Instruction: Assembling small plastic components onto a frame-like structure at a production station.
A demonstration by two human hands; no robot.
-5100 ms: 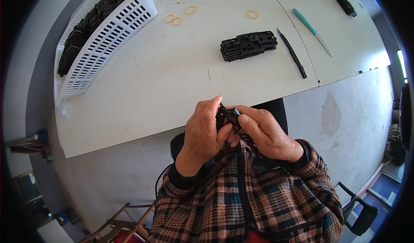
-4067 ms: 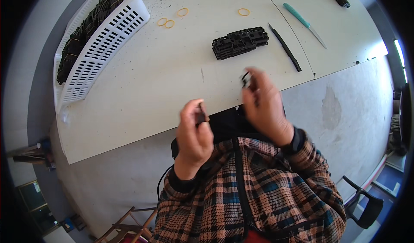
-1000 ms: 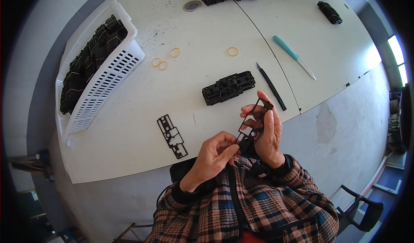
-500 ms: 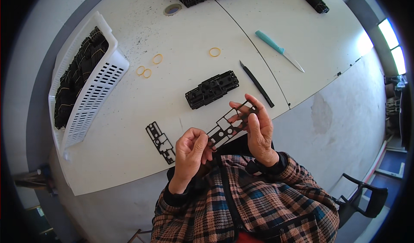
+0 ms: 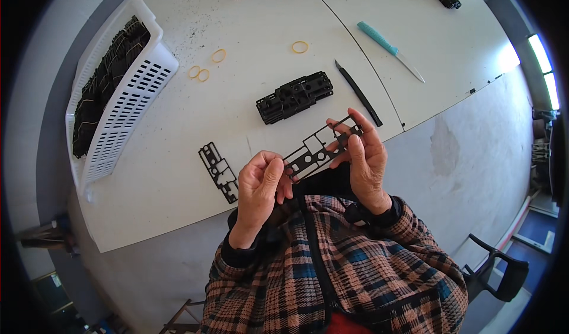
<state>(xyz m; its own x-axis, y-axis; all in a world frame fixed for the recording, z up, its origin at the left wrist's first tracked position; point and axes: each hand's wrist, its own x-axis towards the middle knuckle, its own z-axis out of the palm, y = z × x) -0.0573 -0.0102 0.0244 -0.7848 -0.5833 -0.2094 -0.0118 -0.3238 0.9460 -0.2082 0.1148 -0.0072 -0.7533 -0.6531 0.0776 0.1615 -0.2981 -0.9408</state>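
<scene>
— White desk (image 5: 178,174) under us, grey floor beyond its edge. What have we got?

— Our left hand (image 5: 259,183) and right hand (image 5: 364,156) are each pinched on one end of a flat black plastic frame (image 5: 314,150), held level above the desk's near edge.

— How will it handle?

— Light, thin, probably a bit bendy across its cut-outs; we'd grip the solid ends.

— Around us?

— A matching frame (image 5: 218,172) lies just left of our left hand, a black stack (image 5: 294,97) ahead, a white basket (image 5: 118,97) far left.

No packages, labels, signs or screens are showing anywhere around the person's two hands or the table.
</scene>
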